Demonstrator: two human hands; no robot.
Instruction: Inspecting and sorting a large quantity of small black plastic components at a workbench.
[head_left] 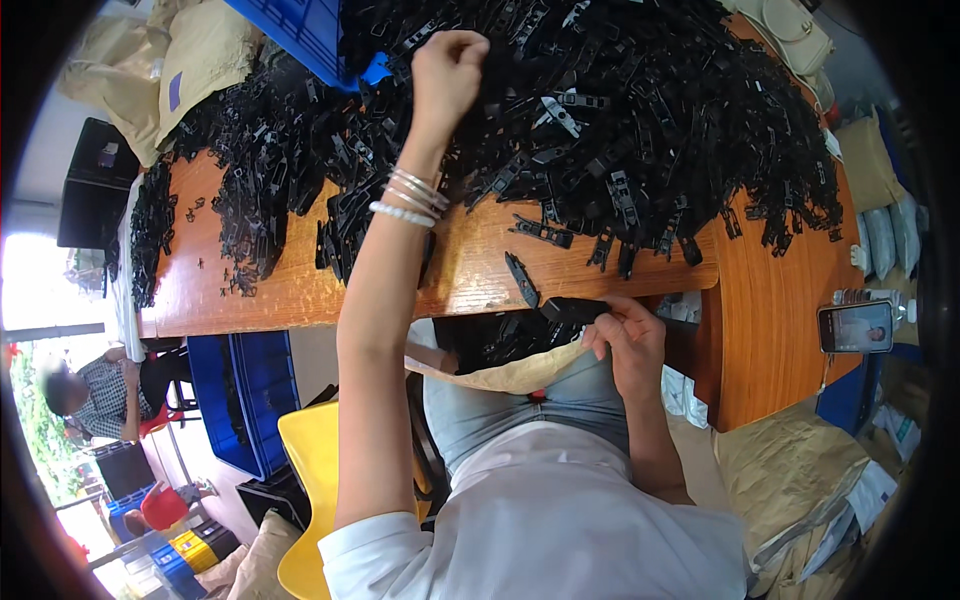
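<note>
A broad heap of black plastic parts (640,110) covers the far side of the wooden table. Over its left-middle part reaches my left hand (450,75), its fingers curled closed; whatever they may hold is hidden. Near the table's front edge, my right hand (632,345) pinches a black plastic part (573,310) between thumb and fingers. Just beyond it, a single slim black piece (521,280) lies apart on the wood. Below, an open tan sack (520,375) rests at my lap with more black parts inside.
A blue crate (305,40) sits tilted on the heap at the far left. The wooden table (770,330) extends right, where a phone (855,327) stands by its edge. Left of me are a yellow chair (308,490) and blue bins (240,400); another person (105,390) sits further off.
</note>
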